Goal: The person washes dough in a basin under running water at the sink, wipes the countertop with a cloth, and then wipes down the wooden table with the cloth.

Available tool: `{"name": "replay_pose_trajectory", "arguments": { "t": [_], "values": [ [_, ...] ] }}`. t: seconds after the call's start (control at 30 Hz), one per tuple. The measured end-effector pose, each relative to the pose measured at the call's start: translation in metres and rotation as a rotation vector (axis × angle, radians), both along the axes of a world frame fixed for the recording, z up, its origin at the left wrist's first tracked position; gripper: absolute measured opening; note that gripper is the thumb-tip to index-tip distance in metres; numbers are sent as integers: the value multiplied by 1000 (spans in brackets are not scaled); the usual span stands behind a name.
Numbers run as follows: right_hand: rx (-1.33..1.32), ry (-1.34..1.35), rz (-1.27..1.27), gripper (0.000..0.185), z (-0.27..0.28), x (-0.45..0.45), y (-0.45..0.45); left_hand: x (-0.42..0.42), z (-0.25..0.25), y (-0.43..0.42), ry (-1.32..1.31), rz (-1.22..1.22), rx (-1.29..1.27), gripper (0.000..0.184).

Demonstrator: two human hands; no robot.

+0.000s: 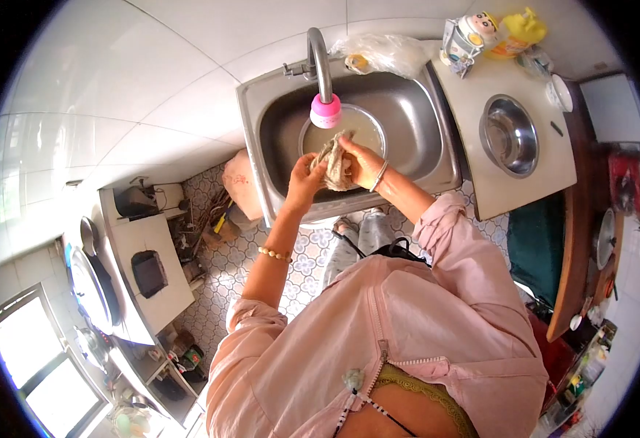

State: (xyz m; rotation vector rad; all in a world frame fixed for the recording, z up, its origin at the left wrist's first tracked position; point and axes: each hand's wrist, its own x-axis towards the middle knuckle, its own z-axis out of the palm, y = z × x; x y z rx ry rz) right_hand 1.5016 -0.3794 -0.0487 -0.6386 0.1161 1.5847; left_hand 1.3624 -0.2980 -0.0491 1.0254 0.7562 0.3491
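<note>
A crumpled greyish-beige rag is bunched between my two hands above the near side of the sink. My left hand grips its left edge with closed fingers. On the other side, my right hand has its thumb over the top of the rag and its fingers curled behind, partly hidden. Beneath lies a round basin holding cloudy water, set inside the steel sink. The faucet, with a pink nozzle, hangs just beyond the rag; no stream of water shows.
A clear plastic bag lies on the sink's back edge. On the right counter stand a steel bowl, a cartoon-figure container, a yellow bottle and a white bowl. A stove-like cabinet stands to the left.
</note>
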Motion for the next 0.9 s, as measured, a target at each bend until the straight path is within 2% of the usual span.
{"name": "replay_pose_trajectory", "arguments": {
  "t": [0.07,0.1,0.13,0.17,0.2,0.27,0.33,0.37,0.4,0.47,0.5,0.53,0.6,0.67,0.7,0.73,0.8,0.83,0.87,0.9],
  "values": [
    [-21,-277,44,22,-6,-4,2,-4,6,-4,47,4,82,26],
    [-20,-278,46,22,-11,-5,2,-10,4,-3,127,-27,208,24],
    [-70,-537,56,18,-16,-4,2,-15,1,0,208,-58,334,22],
    [-119,-797,66,16,-21,-4,2,-21,-4,5,274,-12,304,22],
    [-118,-798,68,16,-14,-4,1,-26,-3,9,273,-9,305,22],
    [-225,-854,40,17,3,0,0,-38,-2,15,218,220,351,23],
    [-156,-889,38,15,5,4,-3,-45,15,20,66,374,267,22],
    [-69,-902,115,14,5,6,-4,-55,6,29,104,304,385,22],
    [18,-912,193,14,8,5,-4,-56,13,29,102,310,386,22],
    [35,-921,226,13,18,1,-2,-56,45,31,191,289,751,23],
    [85,-945,133,12,24,-2,1,-52,63,31,162,334,916,24],
    [135,-968,39,11,31,-4,3,-57,53,40,236,350,861,23],
    [154,-933,28,15,37,-2,1,-62,54,52,396,250,975,24],
    [178,-675,9,21,35,5,-4,-67,56,56,443,198,974,24],
    [168,-650,93,24,44,8,-8,-67,59,57,490,140,972,24],
    [160,-652,88,24,50,4,-9,-66,61,55,485,133,969,24],
    [181,-343,-53,21,64,-10,-12,-61,64,49,287,202,670,24],
    [162,-257,-101,19,68,-15,-14,-62,61,50,360,191,863,23],
    [160,-266,-113,19,73,-19,-16,-60,58,49,348,182,864,23],
    [150,-108,-163,20,82,-24,-20,-57,59,43,248,267,759,23]
  ]
}}
